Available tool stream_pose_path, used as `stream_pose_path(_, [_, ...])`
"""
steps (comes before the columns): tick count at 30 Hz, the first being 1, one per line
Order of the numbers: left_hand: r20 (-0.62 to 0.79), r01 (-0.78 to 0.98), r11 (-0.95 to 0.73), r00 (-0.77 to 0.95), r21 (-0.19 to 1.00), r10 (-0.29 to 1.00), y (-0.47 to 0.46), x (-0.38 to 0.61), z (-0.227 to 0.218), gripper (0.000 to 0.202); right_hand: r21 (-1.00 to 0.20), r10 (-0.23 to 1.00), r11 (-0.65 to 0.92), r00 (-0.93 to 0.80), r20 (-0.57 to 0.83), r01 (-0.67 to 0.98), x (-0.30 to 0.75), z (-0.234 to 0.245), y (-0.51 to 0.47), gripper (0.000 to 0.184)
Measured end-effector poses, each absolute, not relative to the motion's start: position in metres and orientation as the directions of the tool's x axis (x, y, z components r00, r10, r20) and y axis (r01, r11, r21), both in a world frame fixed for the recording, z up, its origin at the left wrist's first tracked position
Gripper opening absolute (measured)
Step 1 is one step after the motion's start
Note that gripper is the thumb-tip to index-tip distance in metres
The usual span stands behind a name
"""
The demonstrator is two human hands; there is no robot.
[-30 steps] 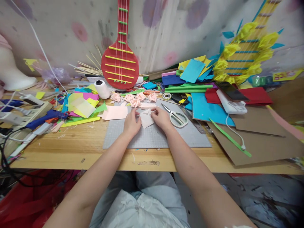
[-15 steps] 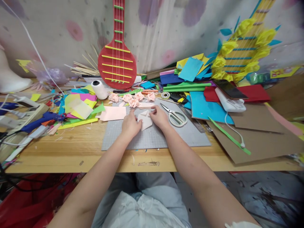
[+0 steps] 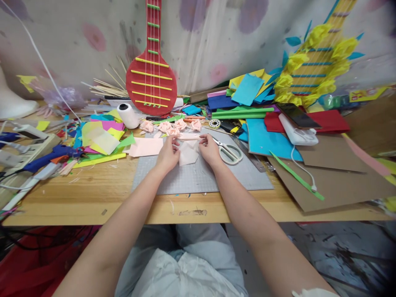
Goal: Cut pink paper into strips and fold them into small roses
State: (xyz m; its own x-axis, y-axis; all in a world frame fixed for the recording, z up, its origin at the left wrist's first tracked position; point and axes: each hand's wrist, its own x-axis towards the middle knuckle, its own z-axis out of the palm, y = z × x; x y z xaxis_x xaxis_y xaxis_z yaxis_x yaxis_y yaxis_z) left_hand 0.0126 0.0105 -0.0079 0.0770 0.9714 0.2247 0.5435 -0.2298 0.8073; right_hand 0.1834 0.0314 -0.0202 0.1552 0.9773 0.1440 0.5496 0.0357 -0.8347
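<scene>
A pale, nearly white piece of folded paper (image 3: 188, 156) lies between my hands on the grey cutting mat (image 3: 229, 177). My left hand (image 3: 168, 156) is closed at the paper's left edge, fingers curled. At its upper right corner, the bent fingers of my right hand (image 3: 210, 151) pinch the paper. Just beyond are several crumpled pale pink paper flowers (image 3: 173, 129) and thin pink paper strips (image 3: 188, 137). To the right of my right hand, scissors (image 3: 230, 154) rest on the mat. A flat pale pink sheet (image 3: 145, 147) is left of my left hand.
A red paper-covered string instrument (image 3: 151, 84) leans at the back, beside a white thread spool (image 3: 128, 116). Coloured paper scraps (image 3: 100, 136) and a blue glue gun (image 3: 54, 158) are leftward. Rightward lie a metal ruler (image 3: 249, 154), blue board (image 3: 270, 138), brown cardboard (image 3: 337, 181) and a phone (image 3: 298, 115).
My hands have moved slightly apart, fingers shifting to the paper's sides. More of the folded paper shows between them, and its upper part looks flatter. The view has shifted slightly.
</scene>
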Motion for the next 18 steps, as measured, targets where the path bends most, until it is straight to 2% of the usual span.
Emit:
stream_pose_path(4, [0.259,0.653,-0.326,0.201,0.683,0.945,0.024,-0.001,0.003,0.056,-0.883,0.976,0.085,0.140,0.167,0.462,0.184,-0.022,0.033,0.045])
stream_pose_path(9, [0.396,0.663,-0.477,0.284,0.576,0.873,0.036,-0.010,0.011,0.058,-0.925,0.982,0.154,0.047,0.181,0.348,0.176,-0.027,0.036,0.054])
stream_pose_path(14, [0.414,0.613,-0.472,0.246,0.634,0.876,0.041,-0.016,0.006,0.054,-0.861,0.961,0.258,-0.022,0.277,0.439,0.169,-0.026,0.029,0.070])
stream_pose_path(18, [0.357,0.589,-0.427,0.238,0.686,0.903,0.043,-0.023,0.001,0.050,-0.736,0.893,0.444,-0.182,0.412,0.511,0.166,-0.017,0.016,0.071])
